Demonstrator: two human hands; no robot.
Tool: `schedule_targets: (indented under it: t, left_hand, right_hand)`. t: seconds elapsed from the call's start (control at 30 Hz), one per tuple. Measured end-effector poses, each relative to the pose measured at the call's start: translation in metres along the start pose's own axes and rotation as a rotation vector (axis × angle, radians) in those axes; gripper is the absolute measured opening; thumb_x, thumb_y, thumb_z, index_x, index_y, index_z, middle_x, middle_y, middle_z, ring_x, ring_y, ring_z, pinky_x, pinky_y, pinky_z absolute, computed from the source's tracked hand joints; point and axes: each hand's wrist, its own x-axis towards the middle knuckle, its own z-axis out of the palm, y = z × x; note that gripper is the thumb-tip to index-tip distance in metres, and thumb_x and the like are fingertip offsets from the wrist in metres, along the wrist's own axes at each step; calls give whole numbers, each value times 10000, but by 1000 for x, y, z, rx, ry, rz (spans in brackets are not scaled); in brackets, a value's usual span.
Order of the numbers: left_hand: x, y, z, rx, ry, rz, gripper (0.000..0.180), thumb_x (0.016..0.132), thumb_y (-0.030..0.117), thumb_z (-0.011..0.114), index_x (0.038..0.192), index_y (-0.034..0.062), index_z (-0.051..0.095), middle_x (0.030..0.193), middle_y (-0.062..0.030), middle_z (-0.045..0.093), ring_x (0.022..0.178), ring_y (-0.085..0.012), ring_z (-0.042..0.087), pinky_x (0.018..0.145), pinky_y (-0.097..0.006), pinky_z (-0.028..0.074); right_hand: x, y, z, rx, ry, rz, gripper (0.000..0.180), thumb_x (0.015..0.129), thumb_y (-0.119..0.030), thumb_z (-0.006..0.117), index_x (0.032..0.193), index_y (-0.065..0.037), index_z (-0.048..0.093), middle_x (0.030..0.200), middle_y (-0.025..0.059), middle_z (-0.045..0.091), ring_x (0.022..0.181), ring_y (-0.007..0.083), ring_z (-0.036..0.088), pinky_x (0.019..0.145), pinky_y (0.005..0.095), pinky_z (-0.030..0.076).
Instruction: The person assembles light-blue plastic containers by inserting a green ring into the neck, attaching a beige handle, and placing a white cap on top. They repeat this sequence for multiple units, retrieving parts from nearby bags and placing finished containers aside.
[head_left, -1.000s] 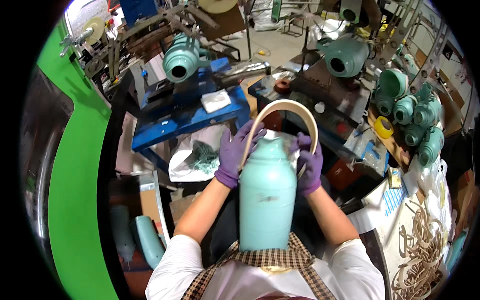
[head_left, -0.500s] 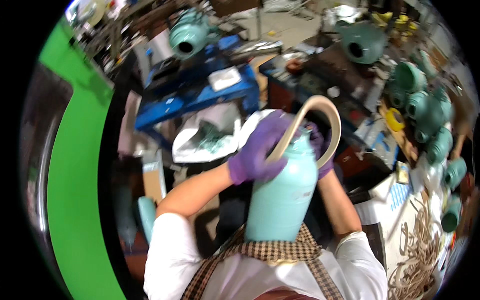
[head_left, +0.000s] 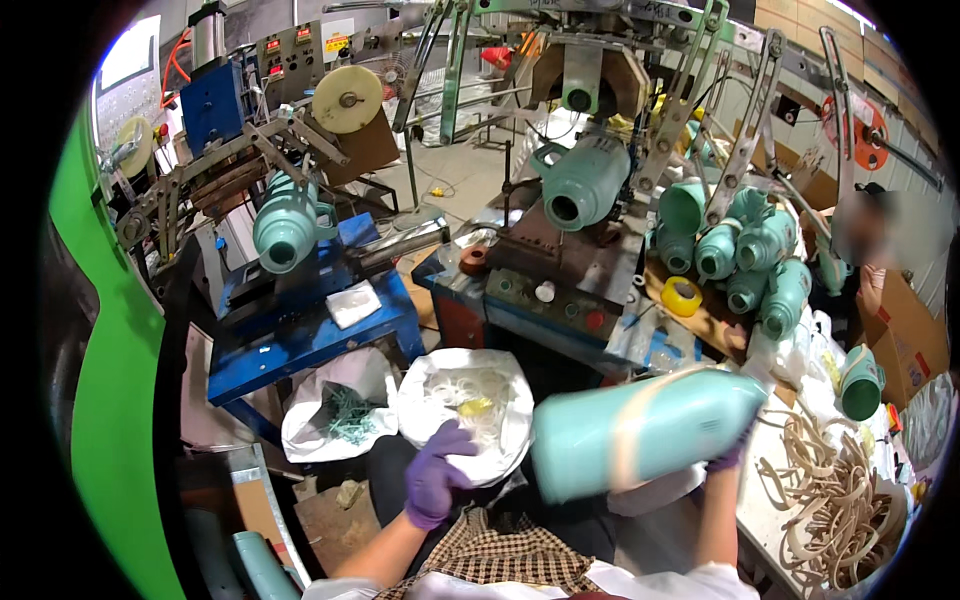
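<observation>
A teal flask body (head_left: 580, 445) is held tilted on its side across my lap, slightly blurred by motion. Its narrow end points right, and a beige band (head_left: 632, 432) wraps around its middle. My right hand (head_left: 728, 455), in a purple glove, grips that narrow end and is partly hidden behind it. My left hand (head_left: 437, 478), also gloved in purple, is empty with its fingers apart. It hovers by the rim of a white bag (head_left: 512, 400) full of pale strips, apart from the flask.
Ahead are two machines, each bearing a teal jug (head_left: 590, 175), one on a blue stand (head_left: 290, 350). Several teal jugs (head_left: 765, 245) stand stacked at right, near a yellow tape roll (head_left: 682, 296). Loose beige bands (head_left: 825, 500) cover the right-hand table. A person (head_left: 868, 250) is beyond.
The flask has swung from upright between both hands to lying sideways at right. My left hand has let go and moved left. The band went from looping above the neck to encircling the body.
</observation>
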Motion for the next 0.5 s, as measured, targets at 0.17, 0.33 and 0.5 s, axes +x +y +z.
schedule_targets:
  t: [0.17,0.33,0.5]
  left_hand:
    - [-36,10,-8,252,329,-416,437,1051,195,382,714,18,597,914,-124,718,784,-214,654,714,-307,503]
    - [-29,19,-22,305,236,-560,536,1055,397,409,786,0,648,821,-93,682,754,-196,611,742,-305,477]
    - [-69,18,-81,322,448,-533,352,1055,224,465,853,-1,646,887,-85,667,855,-186,627,861,-331,499]
  right_hand:
    - [-29,-129,-98,144,709,-503,692,976,-587,470,1480,-115,449,1443,117,519,1366,340,461,1103,510,435]
    - [38,-198,-129,-166,981,-632,667,959,-607,463,1392,-101,515,1373,134,570,1218,353,579,979,451,564]
    - [119,-167,-115,-801,850,-611,594,954,-547,500,1334,-94,551,1330,137,593,1182,342,593,962,449,563]
